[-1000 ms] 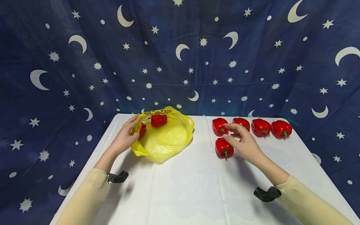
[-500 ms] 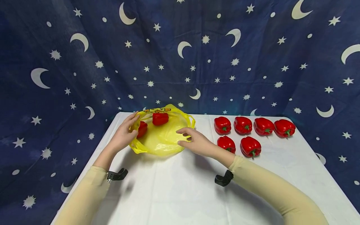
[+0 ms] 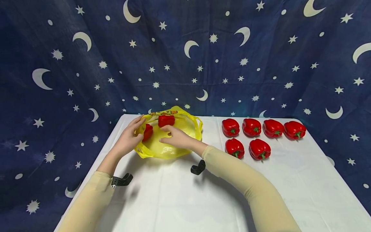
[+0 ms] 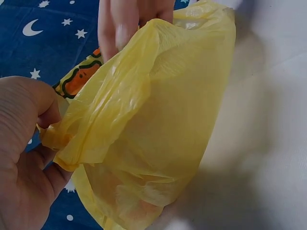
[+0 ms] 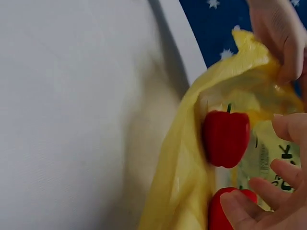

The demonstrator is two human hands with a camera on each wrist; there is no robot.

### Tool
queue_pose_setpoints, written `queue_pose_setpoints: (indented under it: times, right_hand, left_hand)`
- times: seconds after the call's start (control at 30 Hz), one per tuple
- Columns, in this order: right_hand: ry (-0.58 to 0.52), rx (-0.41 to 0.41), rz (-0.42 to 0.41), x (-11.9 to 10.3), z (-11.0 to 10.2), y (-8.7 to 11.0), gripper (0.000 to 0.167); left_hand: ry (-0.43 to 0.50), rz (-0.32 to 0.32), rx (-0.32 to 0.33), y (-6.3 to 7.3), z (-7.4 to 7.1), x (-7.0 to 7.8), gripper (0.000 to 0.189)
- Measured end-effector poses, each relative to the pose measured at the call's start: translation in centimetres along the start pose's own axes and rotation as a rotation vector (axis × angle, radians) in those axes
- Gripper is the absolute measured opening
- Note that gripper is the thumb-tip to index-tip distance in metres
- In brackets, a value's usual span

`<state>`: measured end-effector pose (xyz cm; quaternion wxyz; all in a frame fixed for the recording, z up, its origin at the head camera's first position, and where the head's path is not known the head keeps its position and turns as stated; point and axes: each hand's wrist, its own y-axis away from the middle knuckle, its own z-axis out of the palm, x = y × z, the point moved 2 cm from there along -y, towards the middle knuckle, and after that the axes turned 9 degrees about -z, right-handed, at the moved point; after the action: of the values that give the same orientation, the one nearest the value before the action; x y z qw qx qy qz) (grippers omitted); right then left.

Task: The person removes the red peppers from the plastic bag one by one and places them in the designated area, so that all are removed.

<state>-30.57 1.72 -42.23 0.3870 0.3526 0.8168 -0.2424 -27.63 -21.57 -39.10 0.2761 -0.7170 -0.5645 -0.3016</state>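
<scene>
White table (image 3: 185,199): only head view shows six loose peppers (image 3: 251,127).

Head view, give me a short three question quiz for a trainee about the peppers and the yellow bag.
1. How many peppers lie on the table outside the bag?
2. True or false: the left hand holds the bag's rim.
3. The right hand is: A) over the bag, B) on the pepper rows, C) off the table.

Key: 1. Six, with four in the back row and two in front. 2. True. 3. A; its fingers are spread and hold nothing.
</scene>
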Motion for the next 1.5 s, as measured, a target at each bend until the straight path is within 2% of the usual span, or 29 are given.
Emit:
queue_pose_setpoints:
  times: [0.2,0.37,0.63,0.83,1.03,1.17,1.3,1.5]
  right_hand:
    - [0.151,0.011,-0.015,0.3,1.7,-4.0,0.063]
    - [0.231,0.004,-0.029,0.3,3.4,-6.3,0.058]
    - [0.301,0.038,-0.040,-0.4,5.4,-8.8,0.050]
    - [0.406,-0.013,-0.063,-0.6,7.3,-10.0,0.049]
    - [0.542,0.000,-0.048,-0.6,8.6,-10.3,0.048]
    - [0.504,0.009,-0.055,-0.7,8.5,-10.0,0.052]
    - [0.431,-0.055,-0.087,-0.4,6.6,-8.7,0.050]
    - [0.330,-0.165,-0.082,1.3,2.5,-5.3,0.051]
  left_hand:
    - [0.004,0.011,0.008,0.3,0.1,0.0,0.067]
    - [0.017,0.008,0.011,1.0,0.3,-0.4,0.068]
    - [0.004,0.009,0.036,1.8,0.0,-1.0,0.069]
    - [0.012,0.003,0.035,2.4,-0.3,-1.3,0.069]
    - [0.032,0.008,0.044,2.8,-0.1,-1.4,0.071]
    - [0.034,0.006,0.049,2.7,-0.1,-1.3,0.070]
    - [0.028,0.016,0.042,1.9,0.0,-1.0,0.069]
    - [0.028,0.015,0.011,0.8,0.3,-0.7,0.067]
